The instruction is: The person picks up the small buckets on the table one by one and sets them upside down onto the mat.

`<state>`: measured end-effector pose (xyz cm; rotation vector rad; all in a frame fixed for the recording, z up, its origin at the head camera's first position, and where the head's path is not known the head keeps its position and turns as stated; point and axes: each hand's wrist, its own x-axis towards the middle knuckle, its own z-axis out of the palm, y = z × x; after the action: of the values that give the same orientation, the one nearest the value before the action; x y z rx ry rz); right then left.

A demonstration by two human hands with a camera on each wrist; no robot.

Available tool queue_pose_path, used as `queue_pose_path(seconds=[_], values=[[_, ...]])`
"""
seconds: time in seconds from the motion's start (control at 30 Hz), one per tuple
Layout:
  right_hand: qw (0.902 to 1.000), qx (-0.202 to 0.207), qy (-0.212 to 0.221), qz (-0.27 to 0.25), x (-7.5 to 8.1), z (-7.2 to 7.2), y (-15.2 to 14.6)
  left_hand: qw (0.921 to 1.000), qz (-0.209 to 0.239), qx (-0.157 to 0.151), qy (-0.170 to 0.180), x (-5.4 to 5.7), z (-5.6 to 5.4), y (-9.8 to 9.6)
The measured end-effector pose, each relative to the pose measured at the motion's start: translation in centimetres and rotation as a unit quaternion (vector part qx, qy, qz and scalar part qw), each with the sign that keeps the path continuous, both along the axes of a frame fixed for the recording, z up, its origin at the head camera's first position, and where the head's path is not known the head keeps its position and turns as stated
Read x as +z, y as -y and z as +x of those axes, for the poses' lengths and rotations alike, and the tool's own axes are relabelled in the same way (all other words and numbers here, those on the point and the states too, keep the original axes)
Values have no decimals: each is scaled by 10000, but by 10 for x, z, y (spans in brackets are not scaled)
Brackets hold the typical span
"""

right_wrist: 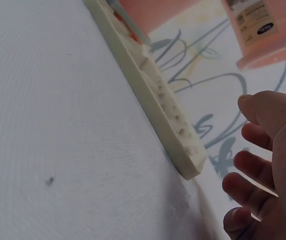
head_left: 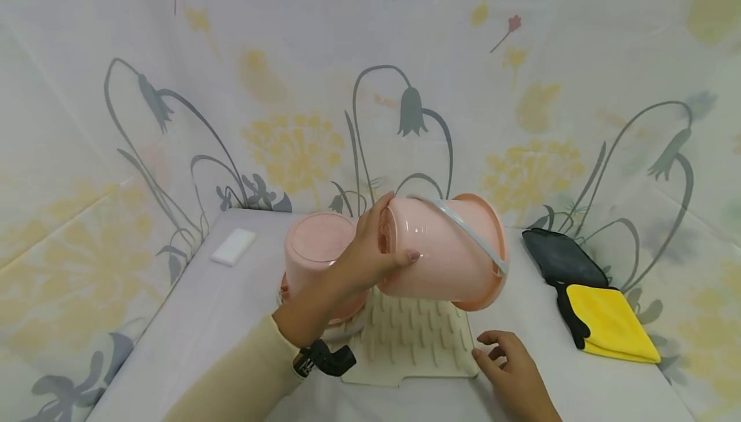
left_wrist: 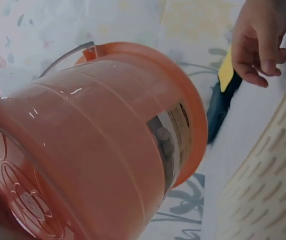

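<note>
With its fingers and thumb around the base end, my left hand (head_left: 370, 242) grips a pink plastic bucket (head_left: 442, 248) tipped on its side, its rim facing right. A pale handle (head_left: 471, 232) crosses the bucket's side, and a printed label (left_wrist: 175, 140) shows near the rim in the left wrist view. Just left of it a second pink bucket (head_left: 315, 242) stands upside down on the cream ribbed drying mat (head_left: 417, 325), partly hidden by my left arm. My right hand (head_left: 512, 370) holds nothing, fingers loosely curled beside the mat's front right corner.
A white sponge-like block (head_left: 233, 246) lies on the white table at the back left. To the right are a dark folded cloth (head_left: 564, 258) and a yellow cloth (head_left: 613, 322) with black edging. A flower-patterned curtain (head_left: 324, 55) surrounds the table's back and sides.
</note>
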<state>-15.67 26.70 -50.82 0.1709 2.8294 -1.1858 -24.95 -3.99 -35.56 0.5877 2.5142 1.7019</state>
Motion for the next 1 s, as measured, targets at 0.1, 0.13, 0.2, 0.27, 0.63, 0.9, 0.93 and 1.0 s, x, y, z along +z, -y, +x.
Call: queue_pose_path(seconds=[0.1,0.13,0.2,0.27,0.63,0.9,0.93,1.0], values=[[9999,129,92,67,-4,-3,-1,9995,-256,-147,-108,11,-9,2],[9997,199,129,98,-5,-3,-1,9992,-333,-191,-131,14,-12,3],[9991,353,169,181,-7,-4,0,9981,-524,-254,-215,18,-17,5],[9983,496,149,285,-8,-4,0,9968,-671,-292,-322,21,-22,7],[9953,743,105,615,-8,-2,1,9857,-1529,-295,-638,30,-36,5],[9947,812,153,615,-9,-3,0,9616,-2457,-453,-1139,29,-43,-5],[9946,813,170,623,-9,-4,0,9578,-2570,-491,-1194,29,-45,-6],[9944,825,179,634,-10,-4,0,9510,-2763,-561,-1269,28,-48,-8]])
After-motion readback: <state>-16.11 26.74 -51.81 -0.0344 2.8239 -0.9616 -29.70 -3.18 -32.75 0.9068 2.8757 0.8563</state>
